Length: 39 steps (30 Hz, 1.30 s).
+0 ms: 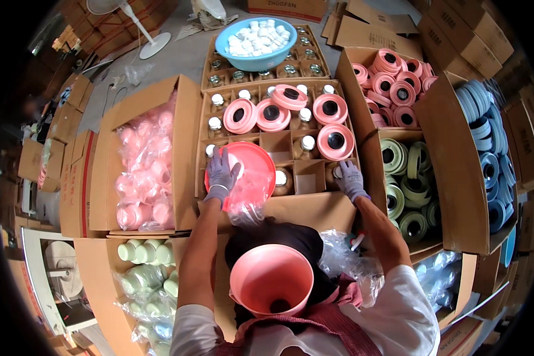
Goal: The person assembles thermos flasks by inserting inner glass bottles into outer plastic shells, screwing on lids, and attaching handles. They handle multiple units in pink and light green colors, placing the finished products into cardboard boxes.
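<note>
White-capped bottle [337, 172] stands in the near right of the divided carton [310, 184], gloved right hand [352, 180] at its cap — can't tell if the fingers are clenched on it. Gloved left hand [221, 175] is splayed, grip loose, over the left edge of the red round tray [261, 159]; clear plastic bag [247, 196] at its near side. Black-centred pink lids [336, 141] sit farther back — blue basin [261, 62] beyond, holding white caps [258, 39].

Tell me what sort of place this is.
Probably a packing or assembly workshop: a divided carton holds white-capped bottles, pink parts and green parts sit boxed to its right, and a blue basin holds small white pieces.
</note>
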Available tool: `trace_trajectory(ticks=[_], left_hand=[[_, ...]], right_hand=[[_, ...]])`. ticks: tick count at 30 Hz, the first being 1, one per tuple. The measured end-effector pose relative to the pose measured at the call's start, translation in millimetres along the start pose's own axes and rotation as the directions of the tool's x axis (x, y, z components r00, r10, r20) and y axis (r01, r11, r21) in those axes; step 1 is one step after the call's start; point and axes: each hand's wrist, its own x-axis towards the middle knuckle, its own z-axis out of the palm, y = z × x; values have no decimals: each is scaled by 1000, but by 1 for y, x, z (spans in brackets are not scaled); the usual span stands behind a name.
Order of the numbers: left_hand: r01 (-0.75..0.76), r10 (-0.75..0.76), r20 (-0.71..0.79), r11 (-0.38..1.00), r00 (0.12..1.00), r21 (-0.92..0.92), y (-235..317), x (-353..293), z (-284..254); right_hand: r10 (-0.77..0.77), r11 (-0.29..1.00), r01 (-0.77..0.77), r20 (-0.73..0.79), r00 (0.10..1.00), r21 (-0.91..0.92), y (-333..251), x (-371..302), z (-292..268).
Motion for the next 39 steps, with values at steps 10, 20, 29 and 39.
trace_trajectory(ticks=[10,20,29,39], left_hand=[[139,74,181,386,981,-912,109,-29,-76],[261,113,242,-590,964,-764,121,-57,-202],[-136,-273,-60,-269,960,-953,132,-109,-265],[-223,-205,-238,94,949,-970,99,-105,-297]], right_hand=[[-194,898,286,-283,939,336,-126,-25,-244],[-311,625,538,-452,836,565,-233,-105,-266],[-73,526,394,-422,904,754,-246,-129,-228],[-228,395,307,-232,946,866,-255,-156,-220]])
